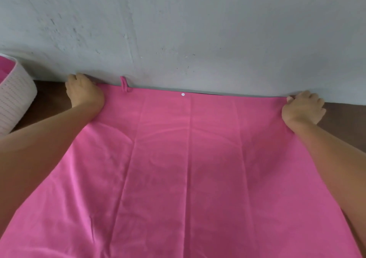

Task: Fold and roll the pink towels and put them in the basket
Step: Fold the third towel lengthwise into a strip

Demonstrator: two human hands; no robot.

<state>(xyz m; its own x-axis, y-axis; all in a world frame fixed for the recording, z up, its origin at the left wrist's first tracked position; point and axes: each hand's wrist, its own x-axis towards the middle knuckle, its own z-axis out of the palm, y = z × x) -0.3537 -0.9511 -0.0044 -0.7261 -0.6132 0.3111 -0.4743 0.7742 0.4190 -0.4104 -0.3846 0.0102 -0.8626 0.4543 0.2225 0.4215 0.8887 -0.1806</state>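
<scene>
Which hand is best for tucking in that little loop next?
Probably the left hand: it grips the towel corner right beside the loop, while the right hand holds the opposite corner.

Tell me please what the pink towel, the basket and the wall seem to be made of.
Pink towel: thin, smooth, matte cloth, perhaps microfibre; it shows sharp fold creases and no pile. Basket: probably woven cotton rope, off-white; ribbed rows show. Wall: grey matte plaster or concrete, with scuffs and specks.
</scene>
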